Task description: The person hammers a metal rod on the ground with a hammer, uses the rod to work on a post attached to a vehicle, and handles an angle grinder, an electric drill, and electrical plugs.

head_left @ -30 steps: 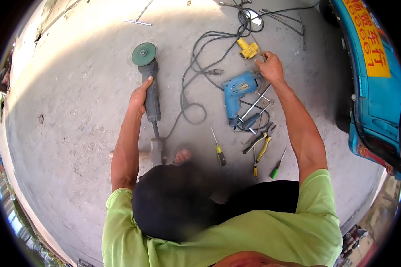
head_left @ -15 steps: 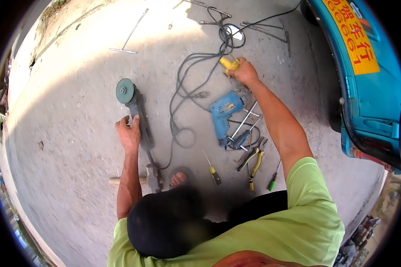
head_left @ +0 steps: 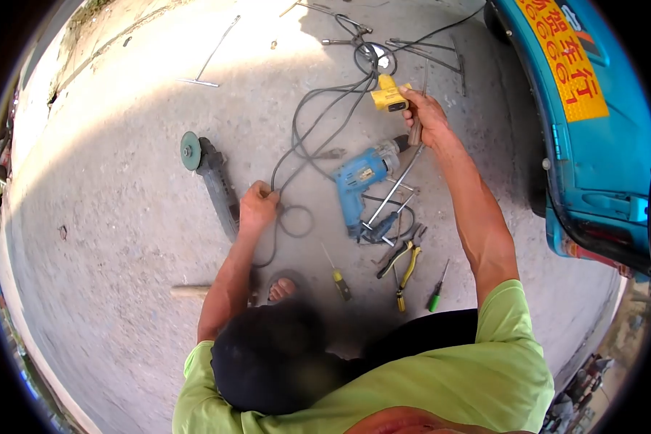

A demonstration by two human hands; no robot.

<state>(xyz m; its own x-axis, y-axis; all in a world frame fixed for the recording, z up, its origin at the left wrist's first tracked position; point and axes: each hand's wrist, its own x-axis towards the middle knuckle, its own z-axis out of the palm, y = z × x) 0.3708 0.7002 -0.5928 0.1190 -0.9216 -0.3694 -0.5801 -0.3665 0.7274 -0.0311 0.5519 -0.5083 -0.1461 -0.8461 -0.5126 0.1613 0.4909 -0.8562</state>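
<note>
My right hand [head_left: 428,119] grips a yellow extension socket [head_left: 390,95] above the ground, with its dark slot side facing me. A brownish, blurred strip hangs below those fingers; I cannot tell what it is. Fingers of my left hand [head_left: 259,207] are closed on the dark power cord [head_left: 291,152]. Just left of that hand lies an angle grinder [head_left: 217,181] with a green disc [head_left: 190,150]. A blue electric drill [head_left: 362,177] rests below the socket. Near the drill's chuck lies a cord plug [head_left: 333,153].
Pliers [head_left: 410,267], a yellow-black screwdriver [head_left: 341,286] and a green-handled screwdriver [head_left: 435,295] lie nearer me. A wooden handle [head_left: 189,291] shows beside my left arm. T-handle wrenches [head_left: 217,54] lie farther off. A teal vehicle [head_left: 600,159] stands at right.
My left hand has left the grinder and moved right onto the cord. The right hand has shifted slightly right, turning the yellow socket. The grinder lies slightly more tilted.
</note>
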